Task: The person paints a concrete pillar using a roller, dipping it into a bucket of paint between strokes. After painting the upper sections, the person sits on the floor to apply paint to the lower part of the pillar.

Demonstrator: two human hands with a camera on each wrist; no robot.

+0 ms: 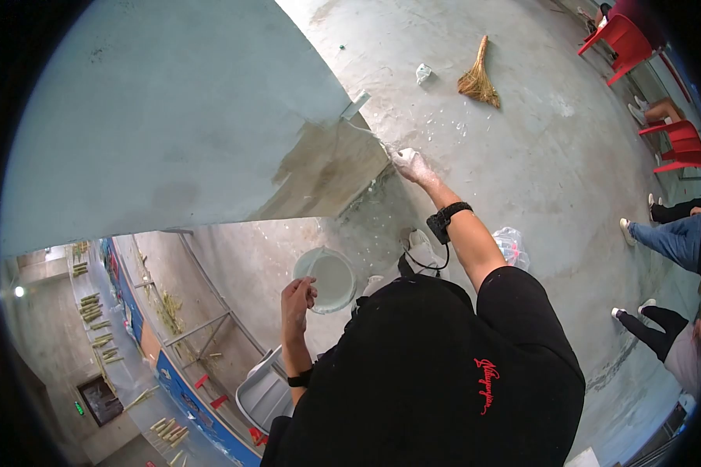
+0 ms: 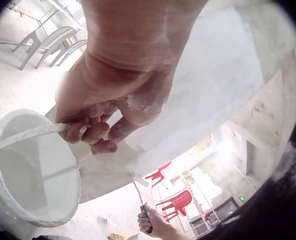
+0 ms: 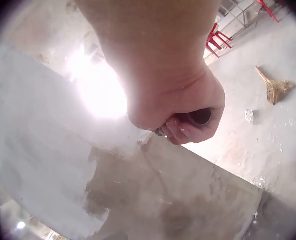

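Note:
My right hand [image 1: 413, 166], smeared with white, grips the dark handle [image 2: 146, 218] of a paint roller. The thin rod runs from the handle to the roller head [image 1: 356, 105], which lies at the side edge of a large pale wall surface [image 1: 171, 117]. The handle's round end [image 3: 202, 116] shows in my fist in the right wrist view. Low on the wall is a darker, brownish patch [image 1: 319, 167]. My left hand [image 1: 296, 303] curls its fingers round the white bail [image 2: 33, 136] of a bucket [image 2: 63, 220]. Whitish liquid [image 2: 33, 180] is in the bucket.
A straw broom [image 1: 480, 82] and a small crumpled white piece [image 1: 423, 73] lie on the spotted concrete floor. A clear plastic bag [image 1: 511, 247] is beside my right arm. People sit or stand at right, near red chairs [image 1: 681, 148]. A grey chair [image 1: 258, 397] stands at lower left.

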